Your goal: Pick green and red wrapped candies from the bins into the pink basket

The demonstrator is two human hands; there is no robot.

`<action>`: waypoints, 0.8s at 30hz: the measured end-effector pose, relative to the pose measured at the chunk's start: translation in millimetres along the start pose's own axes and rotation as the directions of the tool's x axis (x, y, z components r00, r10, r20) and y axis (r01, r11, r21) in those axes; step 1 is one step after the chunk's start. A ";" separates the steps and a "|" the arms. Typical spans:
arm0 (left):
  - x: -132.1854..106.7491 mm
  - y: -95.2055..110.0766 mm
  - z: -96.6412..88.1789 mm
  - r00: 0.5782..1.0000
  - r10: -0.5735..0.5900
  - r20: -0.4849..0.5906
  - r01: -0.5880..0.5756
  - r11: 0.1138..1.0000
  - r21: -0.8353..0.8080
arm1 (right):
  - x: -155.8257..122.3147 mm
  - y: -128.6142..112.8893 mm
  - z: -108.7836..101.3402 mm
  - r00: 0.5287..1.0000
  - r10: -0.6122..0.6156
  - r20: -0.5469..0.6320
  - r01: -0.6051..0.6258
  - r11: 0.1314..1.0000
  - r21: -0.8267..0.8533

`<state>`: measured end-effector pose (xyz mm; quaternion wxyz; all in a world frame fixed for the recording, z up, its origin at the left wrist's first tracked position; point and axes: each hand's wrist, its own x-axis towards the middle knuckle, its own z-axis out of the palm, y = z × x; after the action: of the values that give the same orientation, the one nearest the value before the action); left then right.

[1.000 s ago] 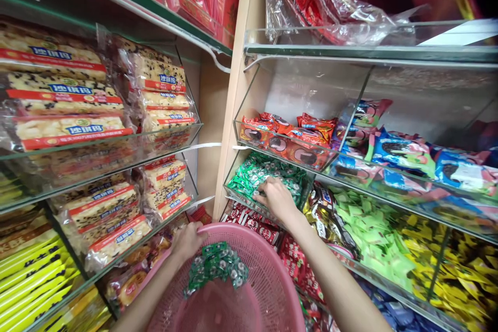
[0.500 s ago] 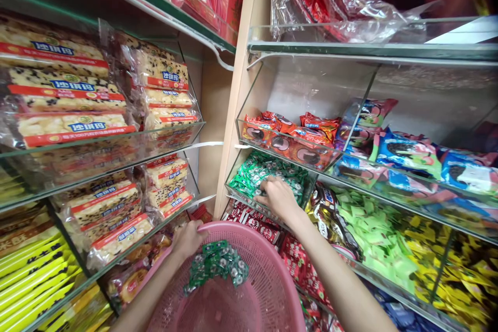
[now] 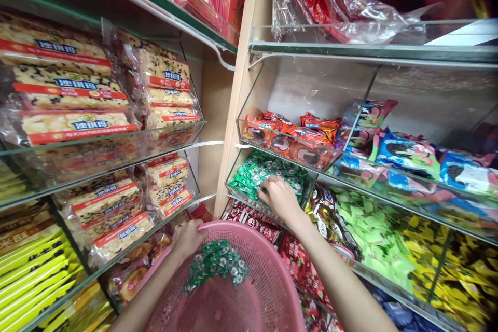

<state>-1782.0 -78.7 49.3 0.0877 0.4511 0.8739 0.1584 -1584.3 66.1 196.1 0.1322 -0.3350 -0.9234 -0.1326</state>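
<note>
My left hand (image 3: 188, 238) grips the far rim of a pink plastic basket (image 3: 268, 290) held below the shelves. A pile of small green wrapped candies (image 3: 216, 265) lies inside the basket. My right hand (image 3: 279, 197) reaches into a clear bin of the same green candies (image 3: 257, 171) on the right shelf unit. Its fingers are curled down into the sweets, closed on some of them.
Clear shelf bins on the right hold red snack packs (image 3: 295, 137), blue and pink packs (image 3: 404, 153), light green sweets (image 3: 369, 228) and yellow ones (image 3: 459, 275). Bagged cake bars (image 3: 73, 124) fill the left shelves. A beige upright (image 3: 243, 62) divides the two units.
My right hand has shifted slightly right and deeper among the green candies. The left hand and basket have stayed in place.
</note>
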 end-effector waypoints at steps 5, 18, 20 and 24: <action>-1.6 -1.2 0.5 1.000 0.007 -0.012 -0.007 1.000 0.006 | -1.3 0.0 4.3 0.992 0.015 -0.128 -0.021 0.999 -0.043; -4.1 2.5 0.4 1.000 -0.002 -0.006 0.002 1.000 -0.005 | -31.7 -58.0 8.6 0.976 -0.167 -0.137 0.212 0.855 0.474; -4.3 2.9 1.0 1.000 0.001 -0.006 -0.001 1.000 -0.010 | -33.9 -75.9 36.7 0.970 -0.241 0.038 0.183 0.821 0.541; -5.3 0.3 1.5 1.000 0.017 -0.023 -0.018 1.000 -0.015 | -34.6 -94.1 93.0 0.930 -0.267 0.251 0.062 0.789 0.611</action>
<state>-1778.3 -82.6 48.0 0.0796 0.4562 0.8697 0.1709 -1634.7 7.3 83.3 0.0644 -0.2110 -0.9529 0.2083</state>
